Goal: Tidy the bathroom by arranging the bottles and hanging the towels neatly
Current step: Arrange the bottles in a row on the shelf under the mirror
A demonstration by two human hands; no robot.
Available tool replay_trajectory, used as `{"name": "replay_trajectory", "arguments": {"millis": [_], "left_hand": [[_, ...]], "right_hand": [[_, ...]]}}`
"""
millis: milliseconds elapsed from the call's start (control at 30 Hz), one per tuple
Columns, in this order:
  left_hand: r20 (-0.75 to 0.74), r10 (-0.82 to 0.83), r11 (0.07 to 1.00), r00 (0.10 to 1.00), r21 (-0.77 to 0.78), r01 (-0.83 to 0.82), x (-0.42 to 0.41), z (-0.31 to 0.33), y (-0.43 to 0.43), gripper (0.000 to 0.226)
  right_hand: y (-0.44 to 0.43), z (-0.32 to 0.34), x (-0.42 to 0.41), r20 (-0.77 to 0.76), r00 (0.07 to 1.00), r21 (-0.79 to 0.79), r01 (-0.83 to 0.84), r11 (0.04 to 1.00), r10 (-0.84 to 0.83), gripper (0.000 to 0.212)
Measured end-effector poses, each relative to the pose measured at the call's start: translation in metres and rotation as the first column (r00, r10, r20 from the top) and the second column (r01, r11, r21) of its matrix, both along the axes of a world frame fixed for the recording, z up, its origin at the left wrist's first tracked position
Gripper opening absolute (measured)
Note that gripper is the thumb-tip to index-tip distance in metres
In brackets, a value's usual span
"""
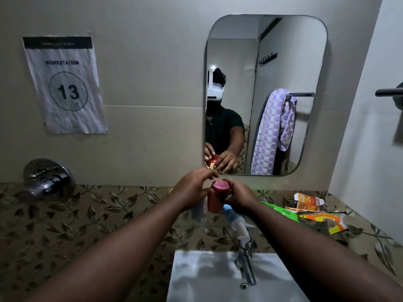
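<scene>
Dim room: beige wall (152, 73) carries a rounded mirror (305, 51) and a paper sign (65, 83); leaf-patterned tiles (87, 214) run behind the white sink (207, 280).

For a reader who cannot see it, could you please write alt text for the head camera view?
Both hands, left hand and right hand, hold an upright red bottle on the ledge below a wall mirror. A pump bottle lies by a sink, with packets to the right and a purple towel reflected.

Leaf-patterned ledge (91, 214), orange cartons (308, 201), green packet (281, 211)
</scene>
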State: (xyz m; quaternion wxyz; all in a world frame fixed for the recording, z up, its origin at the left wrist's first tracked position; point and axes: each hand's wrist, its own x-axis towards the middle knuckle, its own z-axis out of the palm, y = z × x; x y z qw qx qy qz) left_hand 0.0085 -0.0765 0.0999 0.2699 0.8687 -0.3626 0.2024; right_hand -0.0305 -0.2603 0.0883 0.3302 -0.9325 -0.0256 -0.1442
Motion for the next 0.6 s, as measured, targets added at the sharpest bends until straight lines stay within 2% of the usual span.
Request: {"name": "replay_trajectory", "arguments": {"millis": [100, 167, 367, 467, 600], "left_hand": [[-0.054, 0.127, 0.986, 0.990, 0.113, -0.121, 0.016, 0.010, 0.024, 0.047], [-0.032, 0.174, 0.964, 0.984, 0.210, -0.163, 0.022, 0.010, 0.035, 0.047], [-0.016, 0.205, 0.891, 0.979, 0.417, -0.180, 0.027, -0.008, 0.024, 0.044], [0.030, 0.222, 0.867, 0.975, 0.452, -0.211, 0.030, -0.015, 0.019, 0.036], [0.056, 0.255, 0.869, 0.965, 0.424, -0.254, 0.035, -0.022, 0.017, 0.028]], "right_hand": [[-0.004, 0.008, 0.012, -0.055, 0.998, 0.000, 0.004, 1.000, -0.004, 0.060], [-0.003, 0.012, 0.018, -0.083, 0.997, 0.015, -0.011, 1.000, 0.012, 0.058], [0.002, 0.017, 0.031, -0.131, 0.990, 0.133, -0.035, 0.991, 0.053, 0.051], [0.000, 0.017, 0.034, -0.154, 0.986, 0.186, -0.040, 0.982, 0.069, 0.048], [0.000, 0.011, 0.034, -0.171, 0.983, 0.309, -0.008, 0.951, 0.064, 0.054]]}}
